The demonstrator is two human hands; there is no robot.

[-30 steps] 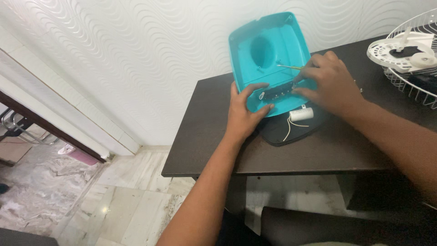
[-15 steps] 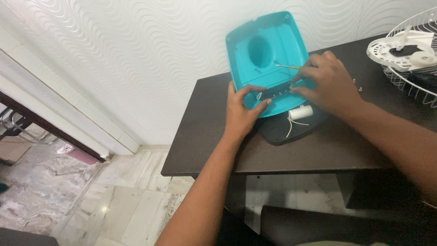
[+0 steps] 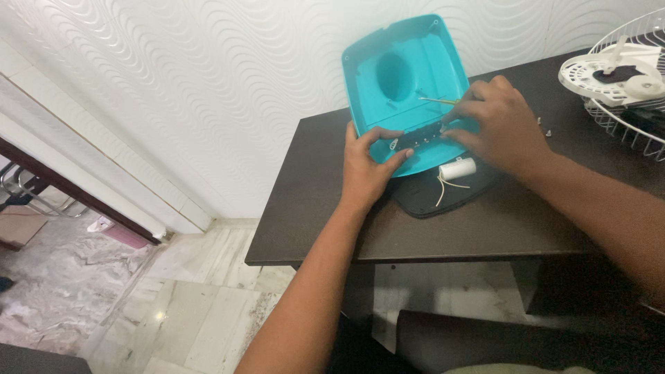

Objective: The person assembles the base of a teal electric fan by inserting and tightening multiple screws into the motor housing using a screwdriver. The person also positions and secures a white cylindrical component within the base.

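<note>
A turquoise plastic housing (image 3: 409, 76) stands tilted at the far edge of the dark desk (image 3: 485, 221). The left hand (image 3: 367, 170) grips its near rim; the right hand (image 3: 502, 125) pinches a black switch strip (image 3: 419, 138) inside. The shell looks light, rigid and smooth, best held by its rims.

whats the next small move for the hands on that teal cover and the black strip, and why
Probably press the right hand down on the black strip to seat it in the teal cover. The left hand braces the cover's near edge, both hands' fingertips meet at the strip, and the cover stands tilted, so it needs steadying.
</note>
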